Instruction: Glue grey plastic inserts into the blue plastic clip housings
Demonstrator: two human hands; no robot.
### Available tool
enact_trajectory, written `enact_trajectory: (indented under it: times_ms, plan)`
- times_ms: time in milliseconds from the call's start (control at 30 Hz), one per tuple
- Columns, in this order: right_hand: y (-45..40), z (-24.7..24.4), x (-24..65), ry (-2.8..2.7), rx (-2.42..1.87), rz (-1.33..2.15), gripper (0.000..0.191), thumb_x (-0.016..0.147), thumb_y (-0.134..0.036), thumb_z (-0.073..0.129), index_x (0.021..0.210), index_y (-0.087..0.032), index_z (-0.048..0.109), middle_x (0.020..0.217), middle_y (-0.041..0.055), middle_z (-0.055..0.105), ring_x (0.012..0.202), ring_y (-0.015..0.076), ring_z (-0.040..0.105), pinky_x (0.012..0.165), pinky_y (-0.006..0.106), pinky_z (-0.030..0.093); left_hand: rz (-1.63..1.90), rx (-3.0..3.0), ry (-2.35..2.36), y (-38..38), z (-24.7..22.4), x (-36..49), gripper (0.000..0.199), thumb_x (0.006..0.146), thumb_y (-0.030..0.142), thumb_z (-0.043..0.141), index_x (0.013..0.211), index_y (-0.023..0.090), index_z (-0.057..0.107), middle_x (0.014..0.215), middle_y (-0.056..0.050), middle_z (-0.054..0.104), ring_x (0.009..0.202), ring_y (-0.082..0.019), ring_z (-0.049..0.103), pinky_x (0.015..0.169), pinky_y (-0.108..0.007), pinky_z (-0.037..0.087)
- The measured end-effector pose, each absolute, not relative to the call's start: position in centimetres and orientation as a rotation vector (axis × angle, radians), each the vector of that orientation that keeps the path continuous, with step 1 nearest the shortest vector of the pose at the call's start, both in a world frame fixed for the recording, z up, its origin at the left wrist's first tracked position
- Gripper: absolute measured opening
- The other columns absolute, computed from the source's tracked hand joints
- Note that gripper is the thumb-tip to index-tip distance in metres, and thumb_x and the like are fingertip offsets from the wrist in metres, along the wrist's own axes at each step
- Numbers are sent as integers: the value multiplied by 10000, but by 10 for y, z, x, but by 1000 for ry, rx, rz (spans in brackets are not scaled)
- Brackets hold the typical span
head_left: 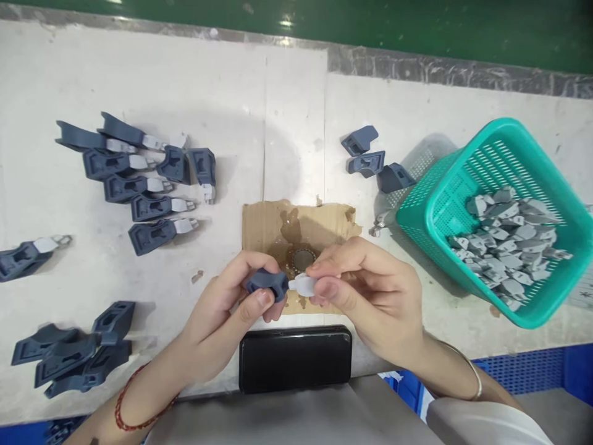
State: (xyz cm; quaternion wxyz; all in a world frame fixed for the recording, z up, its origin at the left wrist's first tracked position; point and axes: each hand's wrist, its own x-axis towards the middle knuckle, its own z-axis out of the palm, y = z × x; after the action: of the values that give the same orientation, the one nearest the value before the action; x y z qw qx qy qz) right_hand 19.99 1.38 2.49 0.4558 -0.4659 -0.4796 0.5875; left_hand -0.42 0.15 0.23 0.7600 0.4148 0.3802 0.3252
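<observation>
Between the thumb and fingers of my left hand is a dark blue-grey plastic part. My right hand pinches a small light-grey plastic piece, whose narrow end meets the right end of the dark part. Whether that end sits inside the dark part, I cannot tell. Both hands are above a piece of brown cardboard with dark glue-like stains and a small round metal disc. Just below the hands lies a black smartphone.
A green basket at right holds many light-grey pieces. Three dark parts lie left of it. Joined dark-and-grey parts are grouped at upper left, one at the left edge. More dark parts are piled at lower left.
</observation>
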Motion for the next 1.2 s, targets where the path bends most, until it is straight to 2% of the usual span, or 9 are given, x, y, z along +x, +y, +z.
enact_trajectory:
  times_ms: [267, 467, 600, 833, 900, 1033, 1100, 1200]
  plan:
    - [14, 23, 197, -1291, -1096, 1424, 121, 925, -123, 723, 926, -244, 722, 791, -16, 779, 741, 140, 758, 621, 233, 614, 670, 889, 826, 0, 2, -7, 119, 1090, 357, 477, 1124, 303, 576, 769, 55, 558, 712, -79, 485, 695, -170, 419]
    - [14, 19, 203, -1453, -1104, 1363, 129, 933, -93, 705, 932, -222, 710, 885, -1, 796, 802, 124, 760, 704, 226, 615, 629, 895, 845, 3, 3, -8, 124, 1084, 366, 492, 1110, 300, 593, 752, 59, 526, 698, -76, 473, 690, -169, 419]
    - [13, 17, 204, -1530, -1076, 1337, 123, 937, -82, 701, 945, -204, 692, 888, 2, 789, 817, 102, 742, 734, 205, 599, 594, 905, 888, 2, 2, -9, 123, 1074, 387, 506, 1132, 325, 595, 774, 53, 480, 684, -86, 434, 632, -173, 401]
    - [10, 13, 201, -1469, -1094, 1362, 136, 939, -82, 695, 960, -217, 692, 890, -6, 775, 824, 100, 734, 731, 202, 590, 588, 1034, 928, 1, 0, -9, 130, 1087, 365, 457, 1144, 319, 564, 766, 52, 446, 644, -100, 389, 565, -189, 369]
    - [11, 13, 201, -1385, -1116, 1431, 93, 941, -125, 707, 929, -216, 694, 870, -9, 768, 773, 95, 722, 687, 193, 580, 584, 1172, 939, 3, 2, -8, 126, 1089, 333, 448, 1155, 309, 552, 768, 54, 467, 639, -97, 420, 568, -187, 386]
    - [14, 14, 202, -1268, -1131, 1582, 57, 934, -176, 730, 896, -207, 701, 788, -25, 733, 653, 75, 666, 583, 170, 534, 626, 1678, 971, 9, 8, -6, 130, 1036, 252, 553, 1163, 240, 527, 864, 34, 592, 693, -92, 549, 630, -178, 456]
    - [14, 16, 204, -1267, -1139, 1616, 59, 925, -181, 741, 887, -206, 704, 758, -33, 719, 646, 70, 653, 582, 162, 526, 678, 1925, 998, 9, 9, -4, 127, 1030, 228, 551, 1150, 195, 524, 906, -2, 625, 727, -105, 583, 648, -186, 481]
    - [11, 18, 203, -1267, -1148, 1657, 85, 924, -171, 738, 861, -209, 695, 793, -29, 736, 694, 70, 671, 614, 158, 534, 681, 2162, 993, 9, 8, -2, 102, 1066, 226, 467, 1086, 154, 536, 866, -29, 624, 702, -120, 570, 614, -196, 480]
